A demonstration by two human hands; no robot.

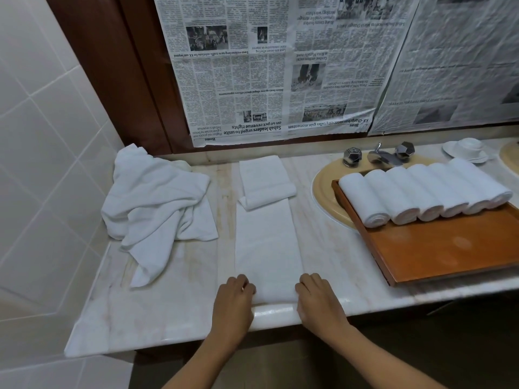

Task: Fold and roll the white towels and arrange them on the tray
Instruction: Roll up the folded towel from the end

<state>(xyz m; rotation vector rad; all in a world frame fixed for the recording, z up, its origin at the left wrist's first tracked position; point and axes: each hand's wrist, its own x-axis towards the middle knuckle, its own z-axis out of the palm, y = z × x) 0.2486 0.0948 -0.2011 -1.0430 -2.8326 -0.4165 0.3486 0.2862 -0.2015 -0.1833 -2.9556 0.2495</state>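
Strip: folded towel strip [266, 248] lies flat on the table [168, 318], centre of frame. Its far end is doubled back on itself.
Long axis: runs from bottom centre to upper centre, square to the table's near edge.
Left grip: left grip [236, 293] has its fingers curled onto the strip's near left corner, holding it.
Right grip: right grip [317, 296] has its fingers curled onto the near right corner, holding it likewise.
Key relation: both grips flank the near short end, equally close to it. The strip's whole length lies up-frame of them.
Judgement: the roll should run up-frame along the axis. Uneven advance of the two grips would likely cone the roll.
Tray: tray [449, 248] sits right of frame, with six rolls [421, 192] along its far side.
Pile: loose pile [157, 203] sits left of frame, apart from the strip.
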